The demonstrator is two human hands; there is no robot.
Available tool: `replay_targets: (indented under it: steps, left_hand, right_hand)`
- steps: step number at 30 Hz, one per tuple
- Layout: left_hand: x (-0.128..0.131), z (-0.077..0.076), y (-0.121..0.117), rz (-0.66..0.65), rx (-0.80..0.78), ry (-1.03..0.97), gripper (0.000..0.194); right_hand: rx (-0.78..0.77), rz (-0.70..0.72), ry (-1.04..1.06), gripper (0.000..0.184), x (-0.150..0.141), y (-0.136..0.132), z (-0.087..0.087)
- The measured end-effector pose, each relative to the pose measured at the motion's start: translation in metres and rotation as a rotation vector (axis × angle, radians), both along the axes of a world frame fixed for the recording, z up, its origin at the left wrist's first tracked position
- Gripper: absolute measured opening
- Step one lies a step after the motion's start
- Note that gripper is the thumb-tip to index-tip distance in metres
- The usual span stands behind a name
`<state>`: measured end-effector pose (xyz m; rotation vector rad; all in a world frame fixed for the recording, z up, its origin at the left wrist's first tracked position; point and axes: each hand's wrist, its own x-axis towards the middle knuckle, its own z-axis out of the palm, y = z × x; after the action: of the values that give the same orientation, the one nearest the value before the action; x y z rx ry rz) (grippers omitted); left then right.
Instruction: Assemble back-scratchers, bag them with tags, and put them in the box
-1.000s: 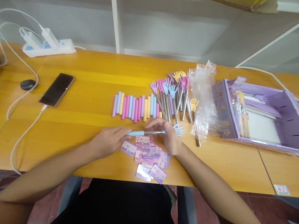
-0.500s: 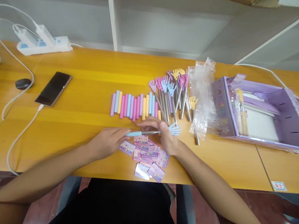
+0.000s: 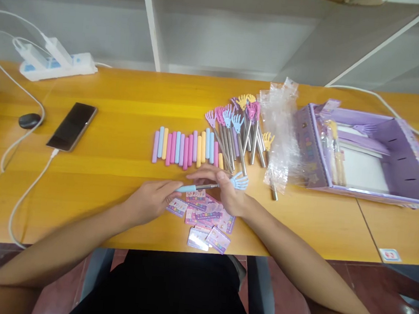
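My left hand (image 3: 154,201) is closed around the light blue grip of a back scratcher (image 3: 201,186). My right hand (image 3: 226,190) pinches the metal rod near the blue claw-shaped head, which sticks out past the fingers. The tool is held level above a pile of small printed cards (image 3: 204,215). Just beyond the hands lies a row of pink, purple, blue and yellow grip sleeves (image 3: 184,150). To the right of the row, several back scratchers with bare metal rods (image 3: 241,130) lie heaped, their coloured claws pointing away from me.
Clear plastic bags (image 3: 280,129) lie beside the heap. A purple box (image 3: 371,193) at the right holds packaged back scratchers. At the left are a phone (image 3: 72,126) on a cable, a black mouse (image 3: 29,120) and a power strip (image 3: 59,68). Shelf partitions stand behind the table.
The view has shifted slightly. The claw end has moved a little nearer my left hand; both hands keep their hold on the back scratcher.
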<state>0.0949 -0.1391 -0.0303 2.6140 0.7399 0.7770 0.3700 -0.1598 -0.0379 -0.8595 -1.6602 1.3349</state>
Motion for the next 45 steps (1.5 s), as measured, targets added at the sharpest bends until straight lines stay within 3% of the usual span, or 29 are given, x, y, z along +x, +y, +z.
replay_targets:
  steps: [4,9,12,14,19,21,23,26,30,36,38,45]
  left_hand:
    - [0.004,0.005,-0.003,0.010,-0.136,0.002,0.037]
    - [0.007,0.028,0.004,0.112,-0.355,0.066,0.044]
    - [-0.002,0.051,0.007,0.183,-0.369,0.071,0.046]
    - [-0.012,0.068,0.002,0.223,-0.344,0.066,0.047]
    - [-0.036,0.104,-0.020,0.320,-0.264,0.108,0.046]
    - [-0.041,0.111,-0.025,0.332,-0.242,0.135,0.045]
    - [-0.043,0.115,-0.028,0.311,-0.236,0.145,0.044]
    - [-0.042,0.119,-0.031,0.260,-0.233,0.142,0.042]
    - [-0.040,0.121,-0.039,0.192,-0.127,0.219,0.043]
    - [-0.024,0.108,-0.043,0.153,0.442,0.228,0.031]
    - [-0.016,0.100,-0.040,0.119,0.546,0.224,0.024]
    - [-0.003,0.076,-0.024,0.035,0.583,0.272,0.020]
  right_hand:
    - [0.049,-0.012,-0.069,0.076,0.002,0.006,0.010]
    - [0.131,-0.016,-0.022,0.084,0.016,0.021,0.030]
    - [0.141,-0.069,-0.256,0.061,0.036,0.023,0.045]
    - [0.182,-0.204,-0.470,0.040,0.052,0.017,0.057]
    - [0.551,-0.720,-0.583,0.031,0.064,-0.021,0.091]
    - [0.761,-0.735,-0.596,0.018,0.053,-0.037,0.102]
    - [0.948,-0.649,-0.652,0.006,0.036,-0.048,0.108]
    - [1.095,-0.521,-0.795,0.022,0.012,-0.055,0.106]
    - [1.173,-0.490,-0.909,0.027,0.000,-0.056,0.097]
    - [1.227,-0.493,-0.971,0.024,-0.003,-0.061,0.097]
    - [1.226,-0.474,-0.990,0.025,-0.007,-0.062,0.098]
    - [1.249,-0.416,-1.079,0.025,-0.018,-0.058,0.097]
